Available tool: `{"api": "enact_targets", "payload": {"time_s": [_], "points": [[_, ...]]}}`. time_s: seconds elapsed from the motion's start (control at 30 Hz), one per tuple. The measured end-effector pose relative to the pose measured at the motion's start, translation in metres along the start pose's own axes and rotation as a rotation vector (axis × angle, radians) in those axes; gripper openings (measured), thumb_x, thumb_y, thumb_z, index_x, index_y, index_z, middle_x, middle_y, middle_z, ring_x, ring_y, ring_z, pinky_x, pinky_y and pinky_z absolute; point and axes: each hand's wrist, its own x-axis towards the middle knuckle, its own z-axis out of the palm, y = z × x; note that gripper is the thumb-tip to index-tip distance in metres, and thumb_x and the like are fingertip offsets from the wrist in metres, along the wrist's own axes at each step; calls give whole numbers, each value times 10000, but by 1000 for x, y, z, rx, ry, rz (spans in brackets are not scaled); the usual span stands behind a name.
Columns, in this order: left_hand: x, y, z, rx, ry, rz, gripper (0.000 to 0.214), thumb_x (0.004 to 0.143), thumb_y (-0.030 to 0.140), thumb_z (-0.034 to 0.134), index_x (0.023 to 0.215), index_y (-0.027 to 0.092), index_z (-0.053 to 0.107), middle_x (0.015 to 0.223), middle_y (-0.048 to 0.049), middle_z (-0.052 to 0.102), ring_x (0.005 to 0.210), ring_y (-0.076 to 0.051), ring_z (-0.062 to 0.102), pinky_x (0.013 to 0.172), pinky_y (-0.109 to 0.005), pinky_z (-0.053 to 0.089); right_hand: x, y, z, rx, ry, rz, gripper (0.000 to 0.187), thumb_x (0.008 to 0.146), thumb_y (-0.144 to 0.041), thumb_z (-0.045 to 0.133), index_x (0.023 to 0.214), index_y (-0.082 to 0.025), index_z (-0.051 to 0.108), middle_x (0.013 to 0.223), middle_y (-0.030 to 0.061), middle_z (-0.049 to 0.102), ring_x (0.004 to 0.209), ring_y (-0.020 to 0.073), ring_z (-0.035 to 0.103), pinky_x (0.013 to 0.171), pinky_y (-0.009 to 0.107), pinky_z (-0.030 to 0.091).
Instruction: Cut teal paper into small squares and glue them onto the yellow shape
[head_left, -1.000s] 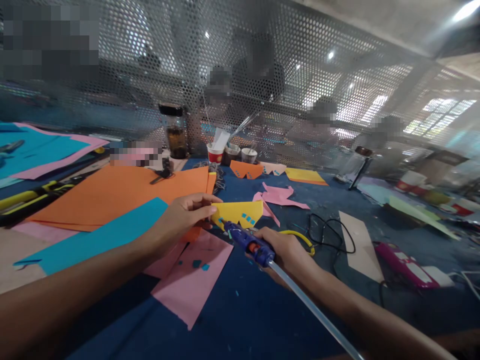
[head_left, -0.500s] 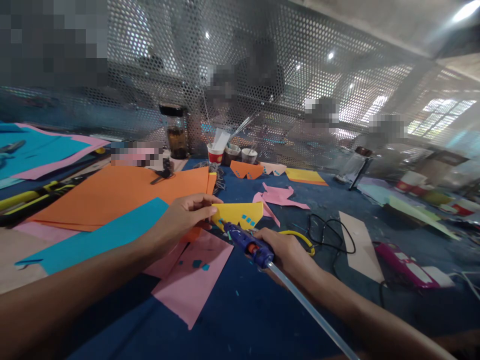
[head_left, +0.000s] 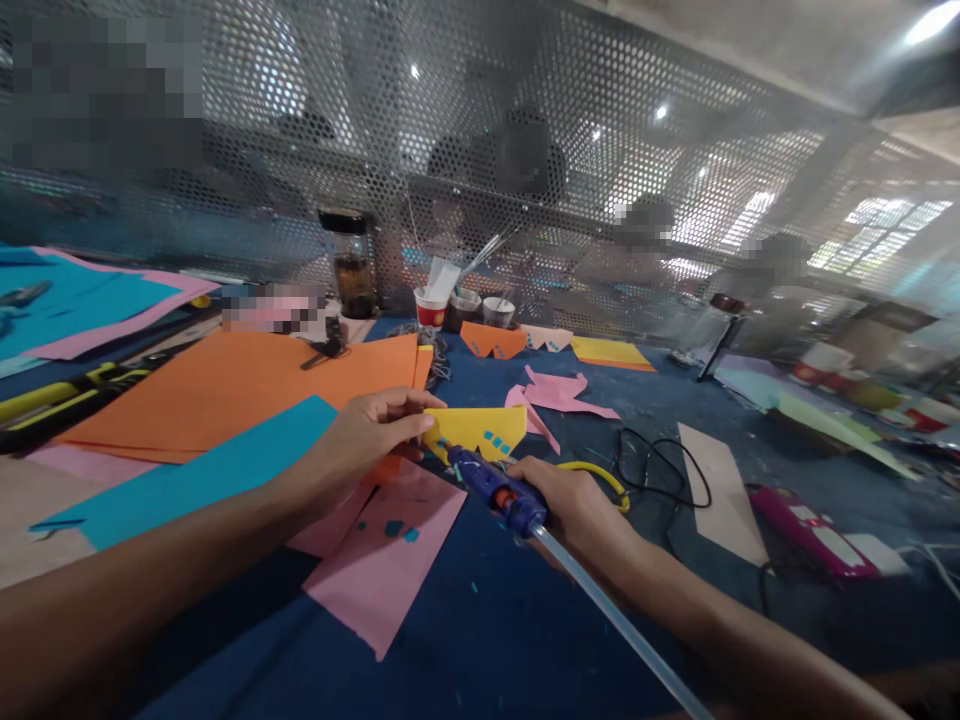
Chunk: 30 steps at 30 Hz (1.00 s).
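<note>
Between thumb and fingers, my left hand [head_left: 382,425] pinches the left end of a folded yellow paper piece [head_left: 469,425] with small blue squares on its face. My right hand [head_left: 566,495] is wrapped around a blue glue gun [head_left: 495,488], from whose back a long clear glue stick [head_left: 615,615] sticks out. The gun's nozzle is at the lower left part of the yellow piece; whether it touches the paper I cannot tell. Below lies pink paper [head_left: 382,580] carrying several blue scraps [head_left: 395,527].
Orange sheets [head_left: 202,390] and a blue strip [head_left: 225,470] lie to the left. Behind are pink cutouts [head_left: 559,390], an orange cut piece [head_left: 493,340], paper cups [head_left: 431,310] and a jar [head_left: 352,265]. A black cable [head_left: 652,470] and a magenta power strip [head_left: 814,530] lie to the right.
Both hands, the yellow paper and the glue gun stay almost in place; the gun has shifted only very slightly. Blurred people behind the mesh have moved a little.
</note>
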Motion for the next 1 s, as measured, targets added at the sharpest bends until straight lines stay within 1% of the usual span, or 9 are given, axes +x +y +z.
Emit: {"api": "enact_targets", "payload": {"time_s": [0.1, 0.27, 0.47, 0.6, 0.83, 1.0], "points": [[-1, 1, 1, -5, 6, 0, 303, 816, 355, 775, 1083, 210, 776, 976, -59, 806, 785, -184, 718, 647, -263, 583, 0, -1, -1, 4, -5, -1, 166, 854, -165, 686, 1003, -222, 642, 826, -7, 722, 677, 163, 653, 629, 227, 403], [0, 0, 1, 3, 13, -5, 308, 815, 367, 773, 1082, 214, 780, 947, -56, 810, 708, -166, 710, 639, -266, 587, 0, -2, -3, 23, -33, 13, 208, 839, -136, 669, 1024, -221, 630, 877, -3, 723, 704, 159, 649, 655, 231, 409], [1, -1, 0, 13, 0, 9, 317, 816, 375, 770, 1091, 218, 785, 985, -70, 808, 769, -194, 728, 657, -287, 607, 0, 0, 0, 3, -1, 23, 184, 824, -146, 681, 988, -219, 640, 809, -16, 702, 657, 153, 619, 619, 230, 377], [0, -1, 0, 3, 3, 8, 313, 808, 370, 780, 1081, 218, 787, 981, -67, 807, 727, -176, 715, 639, -275, 597, 0, 1, 1, 12, -1, 12, 163, 838, -162, 680, 986, -217, 638, 802, -16, 694, 644, 150, 602, 614, 230, 368], [-2, 3, 2, 23, 20, -1, 347, 782, 404, 786, 1068, 207, 786, 965, -75, 808, 761, -199, 725, 629, -278, 597, 0, 3, 1, -29, 10, 8, 223, 807, -135, 673, 1008, -224, 633, 809, -15, 696, 643, 155, 608, 617, 234, 372], [-2, 4, 2, 18, 20, -2, 317, 785, 392, 781, 1050, 219, 790, 957, -68, 809, 734, -192, 726, 629, -283, 598, 1, -1, -3, -14, -26, -9, 167, 825, -161, 645, 977, -220, 609, 841, 1, 702, 653, 158, 599, 609, 245, 371]]}}
